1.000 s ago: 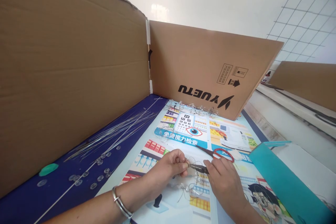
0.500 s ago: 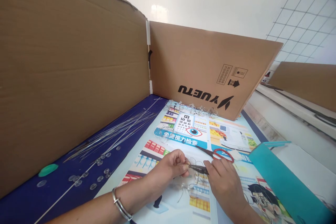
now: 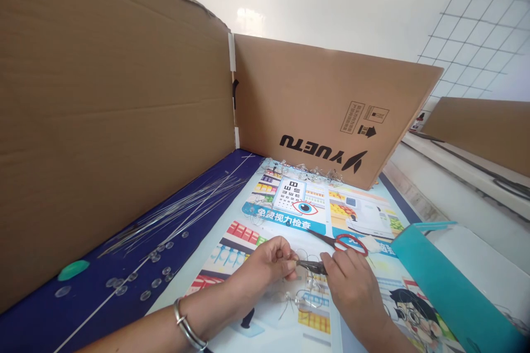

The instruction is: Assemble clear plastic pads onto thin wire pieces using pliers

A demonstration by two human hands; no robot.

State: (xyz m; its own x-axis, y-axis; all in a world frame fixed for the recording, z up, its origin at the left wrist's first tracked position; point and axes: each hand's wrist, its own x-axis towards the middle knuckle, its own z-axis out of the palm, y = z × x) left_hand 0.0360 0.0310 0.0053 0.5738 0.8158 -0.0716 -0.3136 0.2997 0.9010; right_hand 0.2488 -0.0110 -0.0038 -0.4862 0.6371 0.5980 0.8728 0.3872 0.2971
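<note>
My right hand [image 3: 354, 287] is wrapped round dark pliers [image 3: 313, 267], whose jaws point left. At the tip of the jaws, my left hand [image 3: 275, 262] pinches thin wire between thumb and forefinger; the exact spot it grips is hidden. Below and beside the pliers hangs or lies a tangle of looped wire with clear beads [image 3: 295, 299]. Just beyond my right hand, scissors [image 3: 351, 244] with red handles rest on the printed sheet, blades pointing left.
Straight loose wires [image 3: 186, 212] and several clear round beads [image 3: 155, 256] lie on the blue surface at left, near a green oval piece [image 3: 73, 270]. Cardboard panels [image 3: 331, 105] stand behind and left. More beaded wire [image 3: 314, 172] lies along the back panel. A teal box [image 3: 451, 281] stands right.
Almost nothing differs. The view has shifted very slightly, and both hands keep the same hold at the pliers.
</note>
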